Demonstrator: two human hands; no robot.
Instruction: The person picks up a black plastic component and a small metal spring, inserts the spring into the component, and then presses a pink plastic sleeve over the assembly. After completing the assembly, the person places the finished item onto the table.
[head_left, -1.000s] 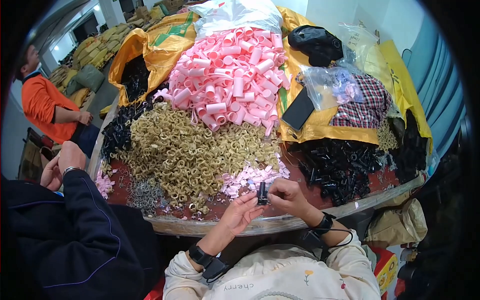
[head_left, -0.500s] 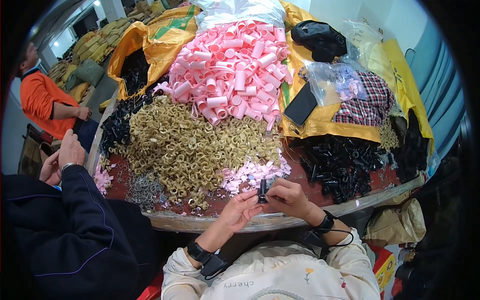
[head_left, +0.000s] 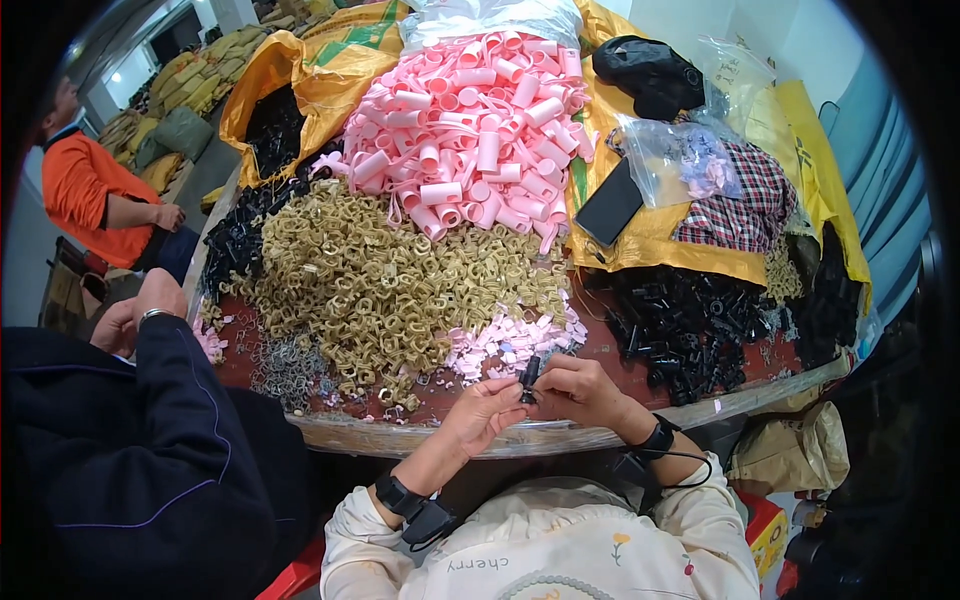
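Close to the table's front edge, a small black tube-shaped plastic part (head_left: 531,370) stands nearly upright, tilted slightly, between my two hands. My left hand (head_left: 482,414) pinches its lower end between thumb and fingers. On its other side, my right hand (head_left: 584,392) has its fingers closed against the part; whether they hold another tiny piece is hidden. Just beyond my fingers lies a heap of small pale pink pieces (head_left: 505,342). Farther off, a large pile of tan ring-like clips (head_left: 350,280) spreads to the left.
Pink plastic tubes (head_left: 470,130) are heaped at the back. Black parts (head_left: 685,340) lie to the right, below a phone (head_left: 609,203) on a yellow sack (head_left: 720,258). Metal springs or clips (head_left: 285,370) lie left. Beside me sits a co-worker in a dark jacket (head_left: 150,440); another person wears orange (head_left: 90,195).
My view has shifted slightly. The black part leans a little more to the right, still between my hands. The co-worker's hands at the left have moved closer together.
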